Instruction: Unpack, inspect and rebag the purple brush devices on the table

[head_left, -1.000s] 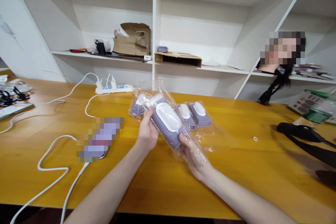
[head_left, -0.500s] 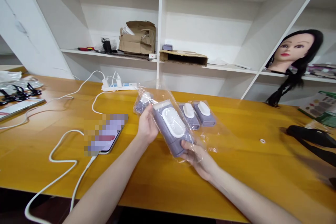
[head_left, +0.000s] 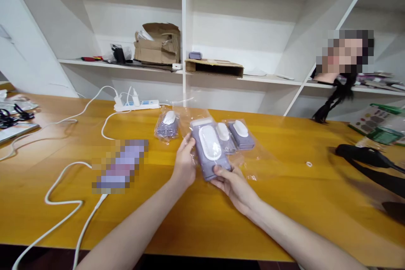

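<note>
White open-fronted shelving point(head_left: 184, 21) is standing behind a glossy yellow-brown wooden table point(head_left: 284, 211). Right hand point(head_left: 236, 189) is gripping the lower end of a purple rectangular box with a white oval front point(head_left: 210, 147); left hand point(head_left: 186, 163) is touching its left edge, grasp unclear. Box is hovering over the table, partly hiding one similar purple box point(head_left: 225, 133) behind it.

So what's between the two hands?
In the head view, a purple-and-white gadget is between the left hand and the right hand.
</note>
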